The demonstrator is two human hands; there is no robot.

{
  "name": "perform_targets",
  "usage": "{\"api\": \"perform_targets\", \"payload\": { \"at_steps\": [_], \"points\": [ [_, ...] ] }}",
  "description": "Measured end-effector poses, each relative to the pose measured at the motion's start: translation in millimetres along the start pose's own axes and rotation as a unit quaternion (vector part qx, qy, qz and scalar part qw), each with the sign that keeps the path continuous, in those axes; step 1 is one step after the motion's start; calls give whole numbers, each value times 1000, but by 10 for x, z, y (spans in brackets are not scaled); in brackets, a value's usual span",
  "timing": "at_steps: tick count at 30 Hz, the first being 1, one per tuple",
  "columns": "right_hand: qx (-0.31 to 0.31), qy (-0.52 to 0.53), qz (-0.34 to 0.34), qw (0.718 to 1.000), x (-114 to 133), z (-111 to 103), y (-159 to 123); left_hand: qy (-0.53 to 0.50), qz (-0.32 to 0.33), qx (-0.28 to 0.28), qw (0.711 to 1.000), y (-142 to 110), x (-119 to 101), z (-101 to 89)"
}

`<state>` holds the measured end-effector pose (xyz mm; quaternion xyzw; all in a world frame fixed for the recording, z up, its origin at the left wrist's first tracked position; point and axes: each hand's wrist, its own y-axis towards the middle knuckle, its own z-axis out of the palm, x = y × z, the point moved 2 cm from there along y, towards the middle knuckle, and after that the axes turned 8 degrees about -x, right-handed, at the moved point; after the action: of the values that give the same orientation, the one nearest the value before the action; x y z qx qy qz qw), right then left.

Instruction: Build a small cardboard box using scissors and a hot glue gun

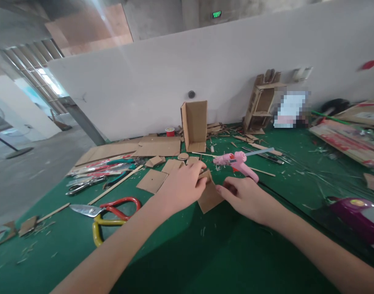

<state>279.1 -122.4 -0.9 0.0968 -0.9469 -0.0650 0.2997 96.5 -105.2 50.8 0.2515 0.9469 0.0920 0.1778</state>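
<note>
Between my hands is a small piece of cardboard [210, 199], tilted above the green table. My left hand [187, 179] curls its fingers over the piece's upper left edge. My right hand [240, 194] pinches its right edge between thumb and curled fingers. Just beyond my right hand lies a pink hot glue gun [240, 161] with a clear glue stick in its back. Flat cardboard squares [152, 181] rest to the left of my left hand. Red and yellow-handled scissors [105, 212] lie by my left forearm.
An open cardboard box form [195, 124] stands against the white wall. Right of it is a cardboard shelf model [260, 102]. Pliers and packaged tools [104, 171] lie at left, a purple object [357, 216] at right. A black cord runs from the glue gun. Scraps litter the table [187, 253].
</note>
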Motion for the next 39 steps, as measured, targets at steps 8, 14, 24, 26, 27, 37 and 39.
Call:
{"api": "perform_targets", "payload": {
  "at_steps": [8,14,24,26,27,37,39],
  "points": [
    [-78,-130,-72,986,32,0,-38,-44,-9,17,999,2,4,84],
    [-47,21,-36,998,-21,37,18,-102,42,-19,994,1,1,147],
    [-45,8,-63,997,-120,9,97,-21,19,-21,999,103,335,21],
    [-54,-11,-57,997,-138,-4,109,42,73,24,996,106,458,74],
    [-56,-15,-51,997,-150,-4,115,50,98,47,993,102,505,114],
    [-37,7,-31,999,-230,52,130,-2,138,26,990,112,508,270],
    [-36,3,-29,999,-214,44,130,0,136,13,991,118,512,258]
  ]
}}
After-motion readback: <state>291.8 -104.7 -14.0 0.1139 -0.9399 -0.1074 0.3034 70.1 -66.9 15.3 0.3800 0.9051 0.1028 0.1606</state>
